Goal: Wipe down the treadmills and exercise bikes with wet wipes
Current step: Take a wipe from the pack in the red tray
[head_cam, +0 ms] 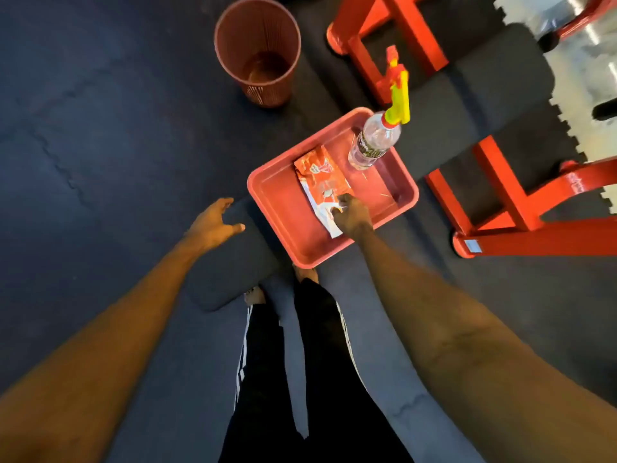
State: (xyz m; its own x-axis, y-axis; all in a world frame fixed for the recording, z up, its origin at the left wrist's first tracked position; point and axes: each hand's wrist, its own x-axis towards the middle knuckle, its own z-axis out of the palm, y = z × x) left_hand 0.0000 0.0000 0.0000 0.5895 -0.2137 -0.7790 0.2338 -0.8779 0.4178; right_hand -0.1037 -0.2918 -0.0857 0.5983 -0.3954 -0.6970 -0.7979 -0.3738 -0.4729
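Wipes first: the wet-wipe packet [322,182] lies flat in the middle of the red tray [283,212]. My right hand [352,215] is on the packet's near end, fingers curled and pinching at the white part there. Whether that is the flap or the first wipe I can't make out, because my knuckles cover it. My left hand [213,225] hangs just left of the tray, fingers spread and loose, holding nothing.

I judge the packet soft, light and slick, likely to lift or slide with the pull, so it wants pinning by its body while a damp, limp sheet comes out.

A spray bottle [374,142] stands in the tray's far corner, and a wastebasket [257,51] sits on the floor beyond the tray. Under the tray is a black bench pad [484,105]. No treadmill or bike shows in view, and the bottle's label is too blurred to read.
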